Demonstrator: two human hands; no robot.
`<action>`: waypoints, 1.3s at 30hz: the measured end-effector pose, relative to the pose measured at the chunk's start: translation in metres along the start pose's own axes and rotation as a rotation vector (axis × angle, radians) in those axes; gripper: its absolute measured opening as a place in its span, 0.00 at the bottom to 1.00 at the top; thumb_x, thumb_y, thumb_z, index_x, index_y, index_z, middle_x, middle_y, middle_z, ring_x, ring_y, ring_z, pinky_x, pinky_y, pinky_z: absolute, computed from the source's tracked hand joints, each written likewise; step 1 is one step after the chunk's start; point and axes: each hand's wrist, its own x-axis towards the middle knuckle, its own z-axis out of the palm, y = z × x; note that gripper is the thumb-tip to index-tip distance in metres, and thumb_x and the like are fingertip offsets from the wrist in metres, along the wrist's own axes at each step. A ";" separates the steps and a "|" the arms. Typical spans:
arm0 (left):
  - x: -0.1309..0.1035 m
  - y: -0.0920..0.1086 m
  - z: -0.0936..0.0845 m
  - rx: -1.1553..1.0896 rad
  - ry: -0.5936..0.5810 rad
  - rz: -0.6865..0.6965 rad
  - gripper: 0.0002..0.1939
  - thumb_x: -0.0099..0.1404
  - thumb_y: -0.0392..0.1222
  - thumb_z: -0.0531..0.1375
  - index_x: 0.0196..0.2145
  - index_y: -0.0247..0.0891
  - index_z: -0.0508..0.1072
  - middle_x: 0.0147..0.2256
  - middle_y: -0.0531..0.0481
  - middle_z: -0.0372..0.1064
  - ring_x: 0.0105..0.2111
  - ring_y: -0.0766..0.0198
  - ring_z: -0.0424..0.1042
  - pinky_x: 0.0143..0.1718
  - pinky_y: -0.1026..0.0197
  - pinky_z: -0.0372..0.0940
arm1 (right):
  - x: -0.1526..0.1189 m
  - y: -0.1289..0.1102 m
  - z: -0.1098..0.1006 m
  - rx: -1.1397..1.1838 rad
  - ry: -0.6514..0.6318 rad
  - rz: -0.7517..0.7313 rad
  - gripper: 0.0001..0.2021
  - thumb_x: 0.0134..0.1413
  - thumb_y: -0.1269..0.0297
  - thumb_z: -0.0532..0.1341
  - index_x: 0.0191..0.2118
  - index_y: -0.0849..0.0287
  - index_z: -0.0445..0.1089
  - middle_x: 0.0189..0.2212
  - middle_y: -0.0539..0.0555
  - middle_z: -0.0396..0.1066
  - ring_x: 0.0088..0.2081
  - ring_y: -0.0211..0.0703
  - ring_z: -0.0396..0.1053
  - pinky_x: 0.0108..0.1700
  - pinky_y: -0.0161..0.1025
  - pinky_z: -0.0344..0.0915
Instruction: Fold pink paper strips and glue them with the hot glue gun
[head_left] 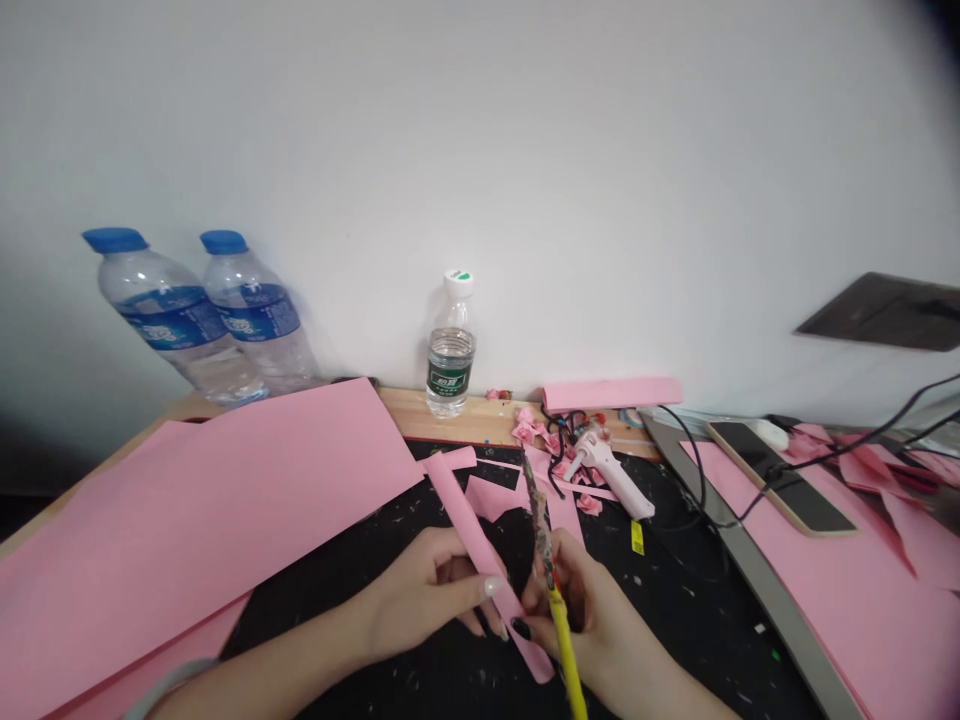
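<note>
My left hand (431, 590) is closed round a rolled strip of pink paper (466, 520), its thumb pressed on top. The roll slants from upper left to lower right above the black mat (330, 610). At the roll's lower end, my right hand (581, 610) has its fingers bent against the paper. A stick with a yellow lower part (564, 640) and a rough, dark upper part crosses in front of my right hand; whether the fingers grip it is hard to make out. Large pink sheets (225, 510) lie to the left of my left hand.
Two large bottles (176, 320) lean at the back left, and a small bottle (450, 360) stands by the wall. Behind my hands are a glue gun (615, 480), pink paper flowers (527, 428) and scraps. At right, a phone (780, 475) and black cables lie over pink paper.
</note>
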 end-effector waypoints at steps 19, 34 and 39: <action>0.003 0.011 -0.022 0.079 0.275 0.016 0.13 0.57 0.48 0.65 0.30 0.32 0.75 0.27 0.45 0.77 0.29 0.59 0.76 0.33 0.61 0.70 | 0.006 0.002 -0.025 -0.170 0.105 -0.025 0.10 0.49 0.65 0.61 0.33 0.55 0.57 0.27 0.46 0.60 0.28 0.37 0.60 0.29 0.33 0.60; 0.003 0.013 -0.021 0.080 0.276 0.039 0.12 0.59 0.47 0.64 0.29 0.33 0.75 0.27 0.46 0.77 0.30 0.60 0.76 0.34 0.62 0.69 | 0.005 -0.011 -0.037 -0.688 0.180 -0.104 0.09 0.47 0.72 0.55 0.31 0.54 0.52 0.25 0.47 0.60 0.26 0.39 0.55 0.27 0.36 0.52; 0.003 0.011 -0.022 0.077 0.271 0.028 0.12 0.59 0.47 0.63 0.30 0.33 0.75 0.28 0.46 0.77 0.31 0.60 0.76 0.34 0.62 0.69 | 0.003 -0.017 -0.037 -0.859 0.137 -0.039 0.09 0.46 0.67 0.58 0.28 0.54 0.53 0.27 0.50 0.65 0.27 0.42 0.59 0.28 0.37 0.52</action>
